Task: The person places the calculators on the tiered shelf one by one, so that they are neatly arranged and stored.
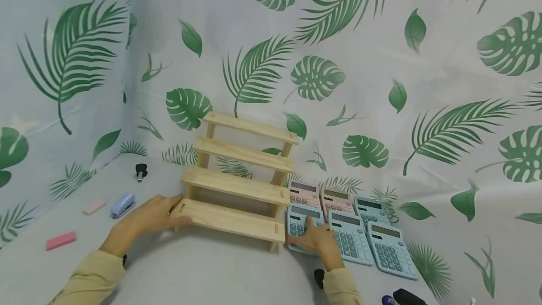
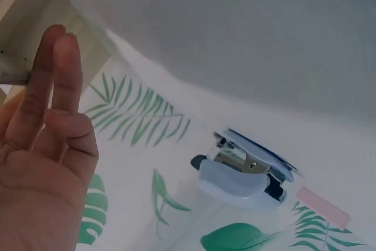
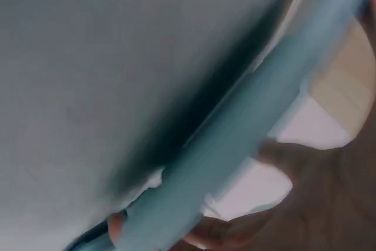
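Observation:
A four-tier wooden stand (image 1: 235, 187) stands on the table against the leaf-print backdrop. My left hand (image 1: 152, 215) grips the left end of its lowest shelf, thumb along the front edge. Some fingers look fairly straight in the left wrist view. With fingers spread across it, my right hand (image 1: 319, 241) holds a light blue calculator (image 1: 306, 211) just right of the stand. The right wrist view shows this calculator's blurred blue edge (image 3: 217, 139) between the fingers. Beside and behind it lie other calculators, blue (image 1: 349, 236) and pink (image 1: 304, 194).
Left of the stand are a light blue stapler (image 1: 123, 204), a pale pink block (image 1: 94, 206), a darker pink block (image 1: 61, 241) and a small black item (image 1: 141, 171). Dark objects (image 1: 408, 297) lie at the front right, near the table edge.

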